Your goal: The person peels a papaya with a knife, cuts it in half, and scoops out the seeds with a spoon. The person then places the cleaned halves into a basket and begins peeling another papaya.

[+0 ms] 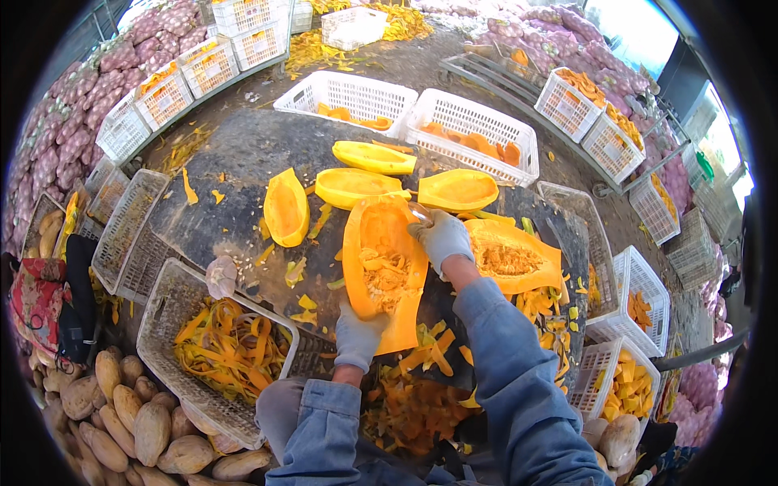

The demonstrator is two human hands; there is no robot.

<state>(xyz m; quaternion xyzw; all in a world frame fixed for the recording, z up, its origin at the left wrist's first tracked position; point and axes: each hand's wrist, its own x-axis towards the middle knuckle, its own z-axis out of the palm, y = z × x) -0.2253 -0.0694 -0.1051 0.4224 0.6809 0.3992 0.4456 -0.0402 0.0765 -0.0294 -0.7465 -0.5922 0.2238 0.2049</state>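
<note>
A halved pumpkin (389, 261) lies cut side up before me, peeled, its near part full of stringy pulp and its far part hollowed. My left hand (360, 333), in a pale glove, grips its near left edge. My right hand (442, 238), also gloved, is closed on a metal spoon-like scraper (420, 212) at the pumpkin's far right edge. To the right, another pumpkin half (513, 258) still holds seeds and pulp. Beyond lie several scooped yellow halves, among them one at the left (287, 208) and one at the right (457, 189). Peel scraps surround them.
The dark worktable (243, 152) bears a garlic bulb (221, 277). A crate of peelings (152, 340) stands at left, above whole pumpkins (152, 431). Two white crates (346, 91) (474, 115) with orange pieces stand beyond the table; a crate of cut chunks (586, 383) stands at right.
</note>
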